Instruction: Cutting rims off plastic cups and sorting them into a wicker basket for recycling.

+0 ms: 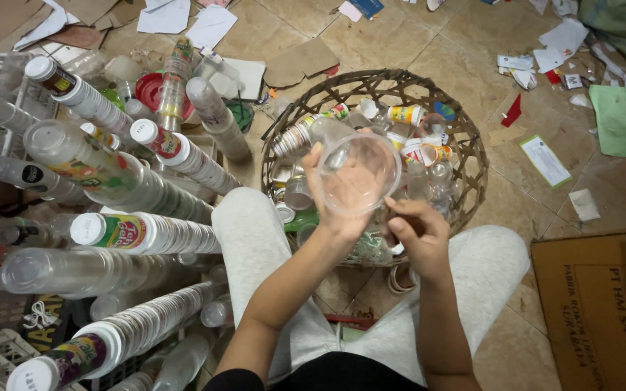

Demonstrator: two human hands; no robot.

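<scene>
The left hand (331, 199) grips 1 clear plastic cup (360, 174) above the knees, while the right hand (416, 230) pinches at its rim, fingers curled. Squeezing harder could crack the thin cup or drop it into the woven basket (472, 156) behind.

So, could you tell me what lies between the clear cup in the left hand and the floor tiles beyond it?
In the head view, the woven basket of mixed plastic cups sits directly behind the clear cup held by the left hand.
</scene>
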